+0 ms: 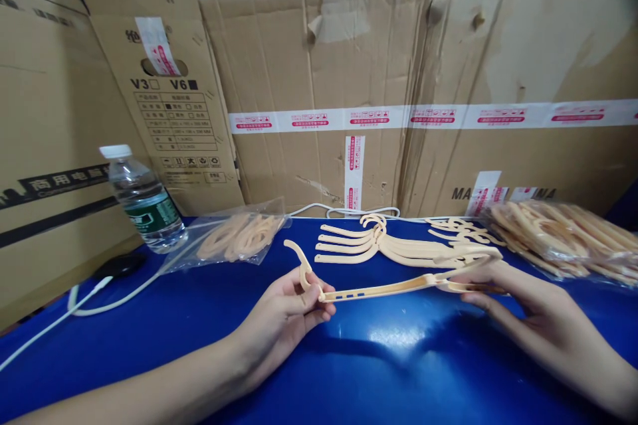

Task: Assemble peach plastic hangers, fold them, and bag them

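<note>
Between my two hands, above the blue table, is a beige plastic clothes hanger [383, 291], seen nearly edge-on. My left hand [292, 312] pinches its left end, where a curved hook-like piece [298, 255] sticks up from between thumb and fingers. Small slots show in the long arm near that end. The right part of the hanger, past a joint, lies in my right hand [533, 309], thumb below and fingers above. My right fingers partly cover that end. Just behind it, several matching hangers [346, 248] lie side by side with their hooks bunched together.
Loose beige hooks [461, 232] lie behind my right hand. Bagged hanger parts [563, 232] are at right; a clear bag of beige pieces [239, 237] is at left. A water bottle [147, 202], black device [119, 265] and white cable [114, 305] are farther left. Cardboard [319, 172] stands behind.
</note>
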### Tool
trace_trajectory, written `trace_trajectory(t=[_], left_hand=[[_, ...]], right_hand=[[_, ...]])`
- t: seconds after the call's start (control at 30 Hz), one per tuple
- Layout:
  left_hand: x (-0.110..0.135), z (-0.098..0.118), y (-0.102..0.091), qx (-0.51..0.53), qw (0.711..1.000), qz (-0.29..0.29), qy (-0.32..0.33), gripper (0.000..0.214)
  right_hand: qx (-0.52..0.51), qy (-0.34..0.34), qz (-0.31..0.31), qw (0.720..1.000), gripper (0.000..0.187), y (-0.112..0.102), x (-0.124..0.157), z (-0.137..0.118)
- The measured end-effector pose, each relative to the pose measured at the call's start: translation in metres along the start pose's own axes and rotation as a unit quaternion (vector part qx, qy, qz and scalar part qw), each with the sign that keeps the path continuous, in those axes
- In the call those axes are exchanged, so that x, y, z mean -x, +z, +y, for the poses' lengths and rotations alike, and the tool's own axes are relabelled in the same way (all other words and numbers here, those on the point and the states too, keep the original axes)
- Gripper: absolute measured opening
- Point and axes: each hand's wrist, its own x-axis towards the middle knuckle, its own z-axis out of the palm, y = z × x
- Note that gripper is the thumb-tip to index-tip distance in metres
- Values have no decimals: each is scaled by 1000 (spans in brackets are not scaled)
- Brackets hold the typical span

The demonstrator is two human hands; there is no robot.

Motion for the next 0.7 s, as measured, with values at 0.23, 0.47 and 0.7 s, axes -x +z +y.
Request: trace_trajectory(t=[0.23, 0.47, 0.7], left_hand=[[1, -6, -2, -32, 999, 19, 21, 36], [0, -6, 1, -37, 997, 56, 34, 45], [0, -11, 0, -44, 995, 64, 59, 42]], right_hand=[[23, -22, 15, 999, 12, 2, 7, 2], [33, -53, 21, 998, 8, 4, 7, -3], [30, -54, 30, 998, 12, 4, 5, -11]])
